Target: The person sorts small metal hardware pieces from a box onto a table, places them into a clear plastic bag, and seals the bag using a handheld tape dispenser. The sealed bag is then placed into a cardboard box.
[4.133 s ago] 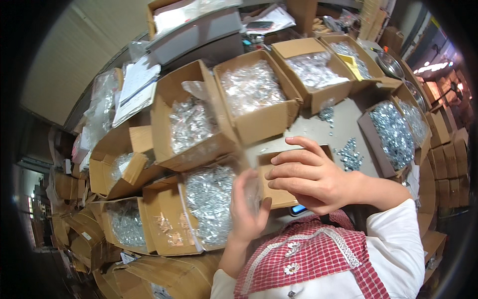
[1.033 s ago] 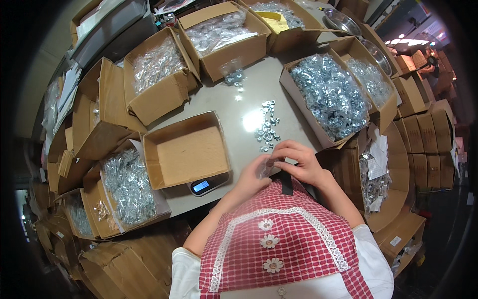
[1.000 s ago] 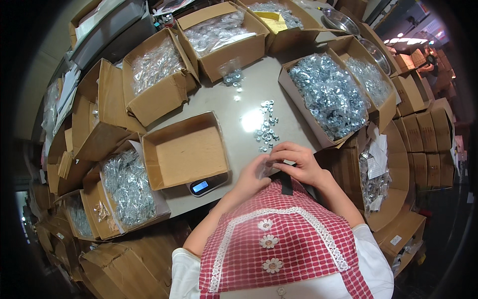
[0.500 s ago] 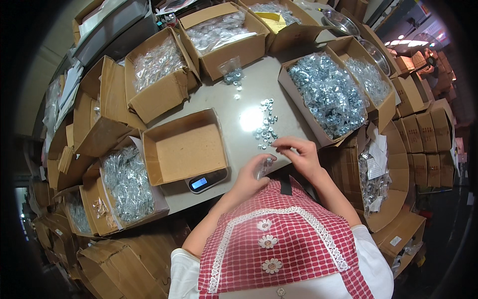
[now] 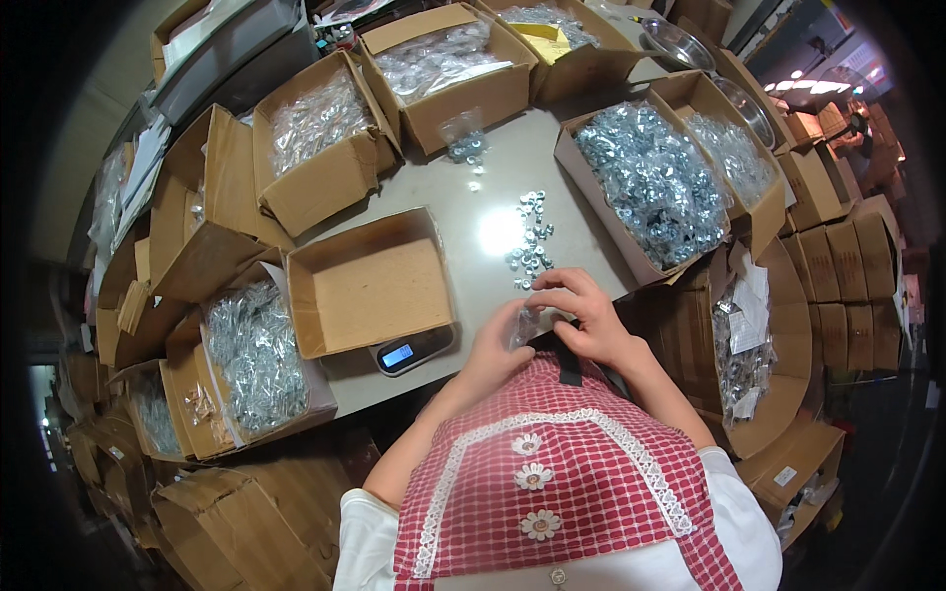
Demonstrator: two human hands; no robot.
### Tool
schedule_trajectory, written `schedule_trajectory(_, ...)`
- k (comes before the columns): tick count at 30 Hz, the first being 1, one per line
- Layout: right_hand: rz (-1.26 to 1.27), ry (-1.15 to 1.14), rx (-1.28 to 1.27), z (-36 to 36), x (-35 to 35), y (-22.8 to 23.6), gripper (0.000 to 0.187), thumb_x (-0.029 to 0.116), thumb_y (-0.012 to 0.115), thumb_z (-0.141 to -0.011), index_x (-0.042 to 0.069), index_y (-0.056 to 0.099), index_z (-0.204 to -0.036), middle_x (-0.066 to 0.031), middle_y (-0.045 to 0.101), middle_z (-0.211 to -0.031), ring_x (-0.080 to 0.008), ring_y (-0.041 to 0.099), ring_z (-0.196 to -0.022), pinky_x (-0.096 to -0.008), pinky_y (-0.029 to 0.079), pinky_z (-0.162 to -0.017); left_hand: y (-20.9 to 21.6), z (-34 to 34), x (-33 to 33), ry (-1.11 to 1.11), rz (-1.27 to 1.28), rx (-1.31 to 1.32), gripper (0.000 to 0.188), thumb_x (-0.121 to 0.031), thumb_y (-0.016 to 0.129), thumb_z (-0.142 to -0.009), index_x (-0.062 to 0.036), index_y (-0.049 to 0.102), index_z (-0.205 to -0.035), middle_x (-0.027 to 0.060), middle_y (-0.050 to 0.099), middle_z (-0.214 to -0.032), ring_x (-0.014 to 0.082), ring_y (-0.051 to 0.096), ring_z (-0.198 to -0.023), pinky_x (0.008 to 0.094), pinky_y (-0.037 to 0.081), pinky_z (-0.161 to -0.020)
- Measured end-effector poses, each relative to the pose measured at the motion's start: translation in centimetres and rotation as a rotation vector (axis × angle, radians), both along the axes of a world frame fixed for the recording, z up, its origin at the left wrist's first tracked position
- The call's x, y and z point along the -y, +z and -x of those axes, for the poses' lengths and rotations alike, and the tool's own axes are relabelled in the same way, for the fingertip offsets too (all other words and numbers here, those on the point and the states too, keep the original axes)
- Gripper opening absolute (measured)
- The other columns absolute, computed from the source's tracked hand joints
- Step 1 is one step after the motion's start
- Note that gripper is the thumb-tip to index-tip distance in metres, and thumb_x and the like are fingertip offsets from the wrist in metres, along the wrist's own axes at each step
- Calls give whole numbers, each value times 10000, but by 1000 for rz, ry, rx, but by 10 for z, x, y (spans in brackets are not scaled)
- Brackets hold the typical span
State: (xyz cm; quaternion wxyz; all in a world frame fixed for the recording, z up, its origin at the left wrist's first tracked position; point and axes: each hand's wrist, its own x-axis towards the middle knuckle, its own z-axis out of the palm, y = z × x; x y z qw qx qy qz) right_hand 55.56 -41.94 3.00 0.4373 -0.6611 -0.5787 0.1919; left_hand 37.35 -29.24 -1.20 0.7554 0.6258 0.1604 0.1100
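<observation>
Close to the table's front edge, my left hand [image 5: 500, 345] is closed round a small clear plastic bag [image 5: 523, 327]. My right hand [image 5: 586, 313] bends over the mouth of this bag, its thumb and fingertips drawn together. Whatever those fingertips pinch is too small to make out. Just beyond both hands lies a loose strip of small shiny metal parts, like nuts [image 5: 532, 236]. Farther back on the table rests a filled clear bag [image 5: 465, 140], with a few pale small pieces [image 5: 476, 177] near it.
Left of my hands an open cardboard box [image 5: 370, 281] sits on a digital scale [image 5: 419, 349] with a lit display. At the right stands a box heaped with bagged metal parts [image 5: 650, 182]. More cartons of bagged parts [image 5: 254, 360] ring the grey table [image 5: 512, 163].
My right hand has moved from beside the loose metal parts towards me, to the mouth of the bag. My left hand keeps hold of the bag in nearly the same place.
</observation>
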Motion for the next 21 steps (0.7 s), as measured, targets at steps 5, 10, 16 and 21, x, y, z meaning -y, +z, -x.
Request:
schedule_trajectory(5,-15,47,140,-4,1,10,445,94,636,-779,150,776,-1198,-143,619,-1391,-394,523,-1341,-507,405,-1163,8,-4,-1,-50,21,-64,645,63,651,-794,-11,535,-1424,112,617,-1352,209,586,-1297,353,450,-1129)
schedule_trajectory(10,-14,20,236,-1,5,11,427,59,659,-765,156,786,-1162,-136,608,-1434,-412,497,-1385,-525,404,-1170,14,-6,2,-114,47,-74,688,102,586,-767,5,514,-1444,129,601,-1371,232,575,-1328,369,434,-1161)
schedule_trajectory(16,12,-12,234,5,8,14,349,40,675,-769,133,784,-1087,-139,607,-1436,-445,472,-1412,-558,395,-1183,14,-5,-1,-177,126,-62,746,100,562,-762,7,484,-1498,131,595,-1389,234,567,-1344,367,424,-1174)
schedule_trajectory(21,23,-101,453,10,7,23,276,74,715,-767,123,770,-1032,-157,607,-1420,-463,439,-1439,-599,356,-1209,12,-5,2,-118,74,-36,751,108,548,-766,10,475,-1507,134,589,-1394,235,550,-1366,366,416,-1183)
